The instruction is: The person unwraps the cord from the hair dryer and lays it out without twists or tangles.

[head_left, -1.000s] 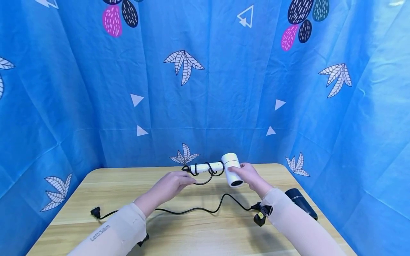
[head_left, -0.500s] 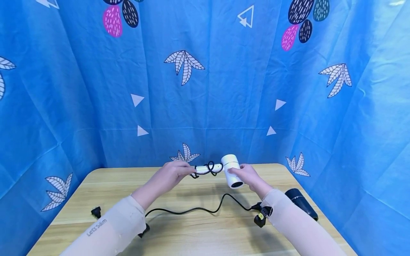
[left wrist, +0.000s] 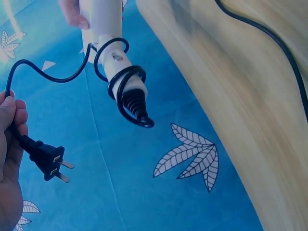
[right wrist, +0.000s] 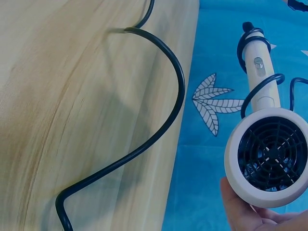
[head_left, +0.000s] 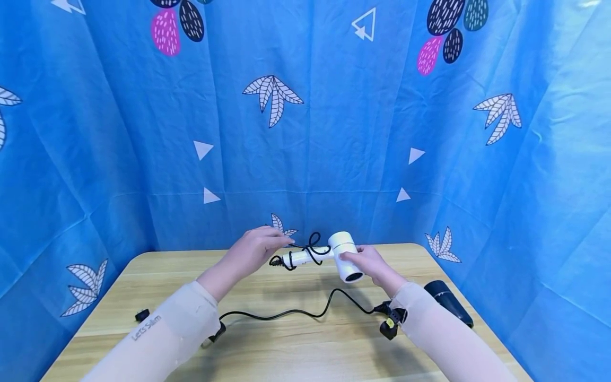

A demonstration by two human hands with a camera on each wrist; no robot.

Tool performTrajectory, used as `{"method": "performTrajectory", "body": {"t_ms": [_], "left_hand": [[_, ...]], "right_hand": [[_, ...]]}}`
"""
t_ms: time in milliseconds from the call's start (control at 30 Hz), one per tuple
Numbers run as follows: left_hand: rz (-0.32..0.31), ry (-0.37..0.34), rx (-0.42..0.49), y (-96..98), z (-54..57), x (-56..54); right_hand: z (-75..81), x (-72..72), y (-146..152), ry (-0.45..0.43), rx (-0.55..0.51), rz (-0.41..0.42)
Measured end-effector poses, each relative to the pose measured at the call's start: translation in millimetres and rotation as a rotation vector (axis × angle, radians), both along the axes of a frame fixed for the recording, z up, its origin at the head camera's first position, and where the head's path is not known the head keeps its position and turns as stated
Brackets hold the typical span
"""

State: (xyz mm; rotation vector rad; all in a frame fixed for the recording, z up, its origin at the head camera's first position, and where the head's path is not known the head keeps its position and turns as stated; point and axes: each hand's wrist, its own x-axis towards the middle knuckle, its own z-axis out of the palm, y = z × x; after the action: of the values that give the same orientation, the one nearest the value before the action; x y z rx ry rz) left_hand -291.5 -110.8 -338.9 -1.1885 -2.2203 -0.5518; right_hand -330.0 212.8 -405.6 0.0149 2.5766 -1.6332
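Left hand (head_left: 254, 250) higher now with cord (left wrist: 57, 80); hairdryer (head_left: 342, 246) in right hand (head_left: 372, 262)

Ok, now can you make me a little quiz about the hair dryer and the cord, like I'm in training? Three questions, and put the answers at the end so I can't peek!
1. Which hand is holding the barrel of the white hair dryer?

2. True or false: the dryer's black cord loops round its handle.

3. Look at the plug beside the left hand in the left wrist view. How many prongs can you see?
A) one
B) two
C) three

Key:
1. The right hand.
2. True.
3. B, two.
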Motion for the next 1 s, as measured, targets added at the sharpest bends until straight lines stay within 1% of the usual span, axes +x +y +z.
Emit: {"method": "performTrajectory", "body": {"t_ms": [167,467,633,833,1000], "left_hand": [[0.028,-0.017,0.011,-3.7,1.1,-4.4],[0.092,0.006,0.02,-9.8,2.8,-10.5],[0.125,-0.015,0.022,-14.8,4.0,-13.4],[0.213,-0.065,0.012,-24.2,-1.2,-21.4],[0.229,-0.065,0.018,-31.0,-7.8,-29.3]], "right_hand": [[-3.2,-1.1,0,0.006,-0.009,0.015],[-3.7,-0.6,-2,-0.002,0.0,0.034],[-3.9,-0.8,-1,-0.007,0.002,0.046],[-3.6,-0.5,-1,-0.019,-0.005,0.066],[-1.7,1.8,-2,-0.024,0.001,0.081]]}}
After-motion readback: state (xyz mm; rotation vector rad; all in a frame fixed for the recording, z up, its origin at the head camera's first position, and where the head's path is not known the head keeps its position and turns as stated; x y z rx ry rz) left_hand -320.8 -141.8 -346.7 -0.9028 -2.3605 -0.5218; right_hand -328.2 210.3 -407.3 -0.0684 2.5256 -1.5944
